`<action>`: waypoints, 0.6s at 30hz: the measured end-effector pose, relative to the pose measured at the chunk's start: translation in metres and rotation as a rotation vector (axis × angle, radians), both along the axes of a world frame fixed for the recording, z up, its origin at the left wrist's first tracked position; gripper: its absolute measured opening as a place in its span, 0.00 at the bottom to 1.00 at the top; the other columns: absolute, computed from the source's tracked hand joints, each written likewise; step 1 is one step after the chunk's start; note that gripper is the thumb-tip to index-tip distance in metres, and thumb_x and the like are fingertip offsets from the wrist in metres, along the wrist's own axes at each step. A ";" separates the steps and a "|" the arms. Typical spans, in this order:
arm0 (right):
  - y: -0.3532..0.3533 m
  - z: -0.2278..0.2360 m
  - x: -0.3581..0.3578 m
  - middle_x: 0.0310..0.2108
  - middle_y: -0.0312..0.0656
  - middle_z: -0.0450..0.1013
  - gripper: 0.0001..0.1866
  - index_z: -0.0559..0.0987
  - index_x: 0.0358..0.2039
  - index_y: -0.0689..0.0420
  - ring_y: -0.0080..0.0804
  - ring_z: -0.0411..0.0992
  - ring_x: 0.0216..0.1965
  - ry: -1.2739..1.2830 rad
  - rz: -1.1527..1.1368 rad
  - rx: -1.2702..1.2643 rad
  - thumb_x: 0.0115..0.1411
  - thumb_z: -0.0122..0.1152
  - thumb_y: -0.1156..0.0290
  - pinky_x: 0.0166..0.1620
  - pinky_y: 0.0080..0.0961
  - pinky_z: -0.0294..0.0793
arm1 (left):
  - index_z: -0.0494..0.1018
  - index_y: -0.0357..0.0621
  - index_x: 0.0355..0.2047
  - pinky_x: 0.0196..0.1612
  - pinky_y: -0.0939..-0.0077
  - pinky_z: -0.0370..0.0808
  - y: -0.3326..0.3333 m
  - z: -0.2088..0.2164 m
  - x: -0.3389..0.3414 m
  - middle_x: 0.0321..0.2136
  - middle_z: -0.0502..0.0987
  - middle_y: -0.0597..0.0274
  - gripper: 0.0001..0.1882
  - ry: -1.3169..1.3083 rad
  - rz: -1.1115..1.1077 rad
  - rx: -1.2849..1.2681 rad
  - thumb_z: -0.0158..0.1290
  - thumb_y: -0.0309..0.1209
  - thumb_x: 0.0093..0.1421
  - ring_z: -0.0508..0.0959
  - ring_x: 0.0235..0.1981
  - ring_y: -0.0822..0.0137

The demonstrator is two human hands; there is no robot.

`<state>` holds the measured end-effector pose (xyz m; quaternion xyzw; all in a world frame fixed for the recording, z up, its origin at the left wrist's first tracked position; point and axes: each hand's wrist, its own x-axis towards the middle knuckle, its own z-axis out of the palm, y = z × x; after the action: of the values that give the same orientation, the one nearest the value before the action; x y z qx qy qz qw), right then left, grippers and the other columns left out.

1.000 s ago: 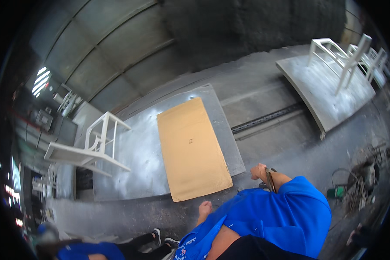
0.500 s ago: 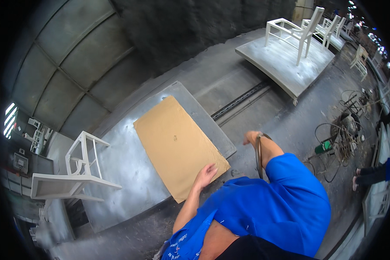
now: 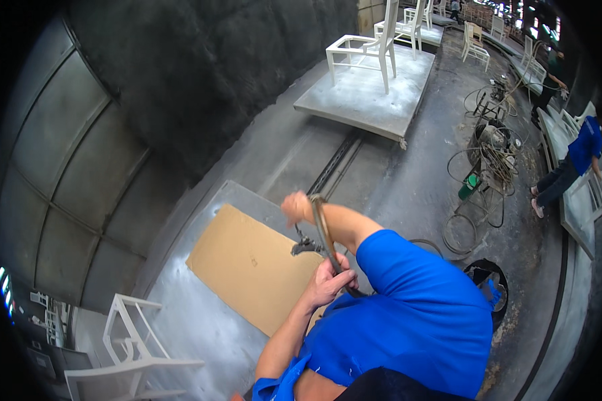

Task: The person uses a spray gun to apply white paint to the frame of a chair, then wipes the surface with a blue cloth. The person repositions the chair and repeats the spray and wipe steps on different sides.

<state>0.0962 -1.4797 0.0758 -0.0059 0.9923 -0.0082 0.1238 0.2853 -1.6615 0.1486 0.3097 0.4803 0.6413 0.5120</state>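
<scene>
My left hand (image 3: 331, 281) is closed around a dark hose (image 3: 323, 230) in front of my body. The hose crosses over my right wrist and loops down to the left hand. My right hand (image 3: 295, 207) is raised and turned to the left, its fingers smeared by motion. Just below it hangs a dark metal spray gun (image 3: 306, 247); whether the right hand touches it I cannot tell. Beneath lies a flat brown cardboard sheet (image 3: 247, 267) on a grey, white-dusted platform (image 3: 187, 304).
A white chair frame (image 3: 130, 351) stands at the platform's near left. Beyond a floor rail (image 3: 338, 160), another platform (image 3: 354, 113) carries a white chair (image 3: 368, 57). Tangled hoses (image 3: 495, 150) and a black bucket (image 3: 486, 277) are on the right. A person in blue (image 3: 585, 147) works farther right.
My left hand has left the cardboard and now grips the hose. My right forearm has swung left across my front, and the spray gun has come into sight. The view has turned rightward.
</scene>
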 end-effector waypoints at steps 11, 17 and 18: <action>-0.047 -0.200 0.063 0.52 0.45 0.75 0.18 0.85 0.45 0.51 0.55 0.75 0.50 -0.483 -0.041 -0.112 0.58 0.68 0.56 0.43 0.56 0.80 | 0.64 0.44 0.42 0.44 0.67 0.79 -0.039 0.015 -0.047 0.30 0.78 0.61 0.10 -0.012 -0.016 -0.033 0.55 0.22 0.67 0.82 0.35 0.65; -0.065 -0.244 0.092 0.61 0.49 0.68 0.22 0.83 0.51 0.52 0.62 0.70 0.56 -0.565 -0.350 0.084 0.58 0.70 0.59 0.42 0.64 0.81 | 0.68 0.43 0.42 0.42 0.72 0.74 -0.063 0.022 -0.046 0.36 0.75 0.66 0.11 0.349 -0.222 0.029 0.60 0.31 0.66 0.75 0.38 0.71; -0.068 -0.246 0.094 0.62 0.50 0.67 0.23 0.83 0.53 0.52 0.63 0.70 0.57 -0.553 -0.374 0.155 0.58 0.70 0.60 0.42 0.65 0.81 | 0.68 0.43 0.42 0.42 0.70 0.74 -0.071 0.020 -0.044 0.36 0.75 0.65 0.12 0.424 -0.250 0.060 0.60 0.32 0.65 0.76 0.39 0.69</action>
<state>0.1903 -1.5481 -0.1703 0.1880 0.9027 0.0435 0.3846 0.2418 -1.7327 0.1688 0.5093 0.5158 0.5077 0.4656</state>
